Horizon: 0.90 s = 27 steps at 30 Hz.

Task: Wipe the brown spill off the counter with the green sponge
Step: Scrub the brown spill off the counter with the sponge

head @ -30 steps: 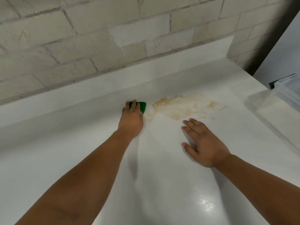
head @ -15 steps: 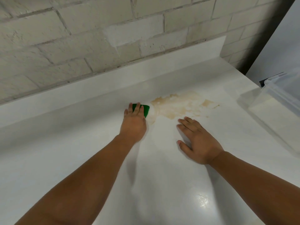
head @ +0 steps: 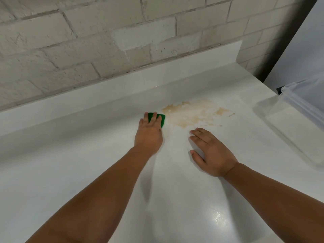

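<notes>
Head view: looked down over both bare forearms onto a white surface (head: pixel 87 172) with a low white backsplash (head: pixel 105 100), painted brick wall (head: pixel 87 41) behind.
Left hand (head: pixel 149 134): lay palm-down on the green sponge (head: pixel 162 120), fingers spread over its top and pressing it flat to the surface; only the sponge's far and right edges showed past the fingers.
Green sponge: sat just left of the brown spill (head: pixel 192 114), its right edge near the stain's left margin; actual contact could not be told.
Brown spill: pale tan, patchy, irregular, spread across the surface ahead of the right hand, with a small separate streak at its far right end.
Right hand (head: pixel 212 155): rested flat and open on the surface, fingers together and pointing up-left, thumb out, holding nothing; near the spill's front edge but apart from it.
Clear plastic bin (head: pixel 301 102): stood at the right edge of the view, well apart from both hands.
Glare: bright sheen on the surface between the forearms, low in the view.
</notes>
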{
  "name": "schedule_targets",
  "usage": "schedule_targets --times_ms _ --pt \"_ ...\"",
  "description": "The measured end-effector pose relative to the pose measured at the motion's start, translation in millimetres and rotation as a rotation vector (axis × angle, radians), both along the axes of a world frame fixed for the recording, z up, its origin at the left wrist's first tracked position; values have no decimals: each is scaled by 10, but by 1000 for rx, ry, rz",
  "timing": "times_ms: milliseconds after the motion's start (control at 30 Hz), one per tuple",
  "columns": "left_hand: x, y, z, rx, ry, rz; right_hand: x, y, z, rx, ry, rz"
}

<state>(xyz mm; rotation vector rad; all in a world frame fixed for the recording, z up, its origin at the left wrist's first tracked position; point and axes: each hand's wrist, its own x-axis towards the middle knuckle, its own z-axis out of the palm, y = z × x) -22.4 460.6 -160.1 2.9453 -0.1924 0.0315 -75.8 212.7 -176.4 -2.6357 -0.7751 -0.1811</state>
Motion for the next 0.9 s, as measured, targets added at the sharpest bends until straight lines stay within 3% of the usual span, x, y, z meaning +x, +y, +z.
schedule_targets --times_ms 100,233,433,567,667,800,900 --pt "-113 -234 -17 19 -12 -126 5 2 7 -1 -6 9" --pt "-402 110 -48 -68 -25 -320 0 -5 17 -16 0 24" --pt "-245 35 -27 -52 -16 22 -2 2 28 -38 21 1" --pt "-499 -193 11 -119 22 -253 -3 0 44 -43 27 6" --pt "-768 137 -20 -195 34 -374 -13 -6 45 -28 38 2" --pt "-567 571 -49 -142 60 -164 -20 2 52 -20 45 -8" --pt "-280 288 30 -58 62 49 -16 8 63 -48 46 -1"
